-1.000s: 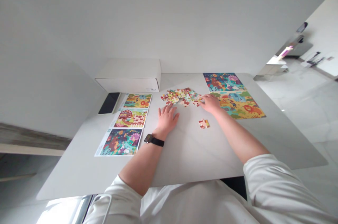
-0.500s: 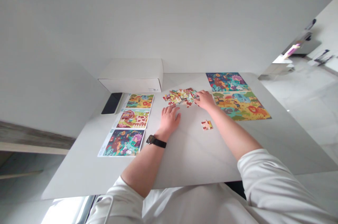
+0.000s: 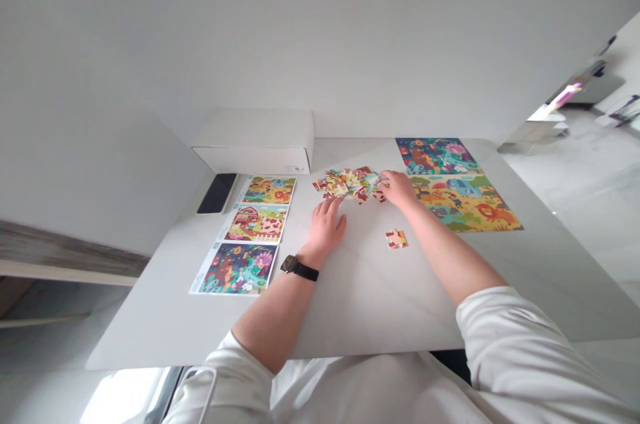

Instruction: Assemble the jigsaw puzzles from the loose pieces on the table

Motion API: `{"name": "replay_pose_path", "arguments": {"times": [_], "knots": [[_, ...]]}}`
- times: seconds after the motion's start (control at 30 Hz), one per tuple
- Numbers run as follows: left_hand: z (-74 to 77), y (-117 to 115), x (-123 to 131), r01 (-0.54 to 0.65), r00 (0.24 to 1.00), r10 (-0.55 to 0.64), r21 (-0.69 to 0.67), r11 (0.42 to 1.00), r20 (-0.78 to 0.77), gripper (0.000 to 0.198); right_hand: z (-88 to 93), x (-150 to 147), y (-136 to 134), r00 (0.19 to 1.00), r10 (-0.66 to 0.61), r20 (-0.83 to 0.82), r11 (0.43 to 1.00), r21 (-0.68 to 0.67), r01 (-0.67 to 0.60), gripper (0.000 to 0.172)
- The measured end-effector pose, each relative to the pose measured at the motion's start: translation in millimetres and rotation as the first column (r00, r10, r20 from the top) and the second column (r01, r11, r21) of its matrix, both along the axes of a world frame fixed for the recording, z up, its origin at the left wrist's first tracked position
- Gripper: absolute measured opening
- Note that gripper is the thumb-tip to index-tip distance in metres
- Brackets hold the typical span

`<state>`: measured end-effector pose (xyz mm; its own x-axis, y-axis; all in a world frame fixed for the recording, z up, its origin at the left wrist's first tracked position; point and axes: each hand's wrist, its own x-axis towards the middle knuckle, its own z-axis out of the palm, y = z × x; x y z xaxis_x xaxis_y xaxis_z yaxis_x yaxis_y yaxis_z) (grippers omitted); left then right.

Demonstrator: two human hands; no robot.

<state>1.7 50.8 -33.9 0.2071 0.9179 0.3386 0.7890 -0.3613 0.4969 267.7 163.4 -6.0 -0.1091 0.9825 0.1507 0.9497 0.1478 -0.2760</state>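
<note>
A heap of loose jigsaw pieces (image 3: 349, 181) lies near the back of the table. My left hand (image 3: 325, 227) rests palm down in front of it, fingers stretched out, fingertips at the heap's near edge; it holds nothing. At the heap's right side is my right hand (image 3: 399, 189), its fingers bent together around a puzzle piece that is mostly hidden by the fingertips. One single puzzle piece (image 3: 397, 239), pinkish with some yellow, lies apart on the table, below my right hand.
Three printed picture sheets, the farm one (image 3: 256, 223) in the middle, lie at left beside a phone (image 3: 217, 193). Behind them stands a white box (image 3: 255, 159) against the wall. On the right are a dark forest puzzle (image 3: 437, 156) and a yellow savanna puzzle (image 3: 467, 203).
My right hand has moved slightly right along the heap's edge, and a red-and-white piece now shows below its fingertips. My left hand has barely moved. The whole view has shifted a little.
</note>
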Motion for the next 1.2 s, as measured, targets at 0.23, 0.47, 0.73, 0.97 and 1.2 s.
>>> {"name": "replay_pose_path", "arguments": {"times": [0.23,0.47,0.73,0.97,1.2], "knots": [[2.5,0,0,0.002,1.0,-0.002,-0.029,1.0,-0.006,0.054,9.3,-15,34,0.988,-0.06,0.142,0.987,-0.142,0.081,0.041],[2.0,0,-1,0.001,1.0,-0.002,-0.029,1.0,-0.012,0.053,15.6,-14,50,0.992,-0.051,0.112,0.972,-0.223,0.075,0.053],[5.7,-2,2,0.062,0.998,-0.063,-0.01,0.998,-0.028,0.047,26.4,17,23,0.912,-0.192,-0.361,0.964,-0.246,0.105,0.012],[12.2,-8,5,0.205,0.978,-0.204,0.009,0.979,-0.039,0.042,32.5,44,-40,0.511,-0.253,-0.821,0.962,-0.271,0.04,0.035],[20.3,-38,28,0.487,0.866,-0.484,-0.004,0.873,-0.13,0.04,17.1,52,-89,0.389,-0.248,-0.887,0.968,-0.214,0.129,0.047]]}}
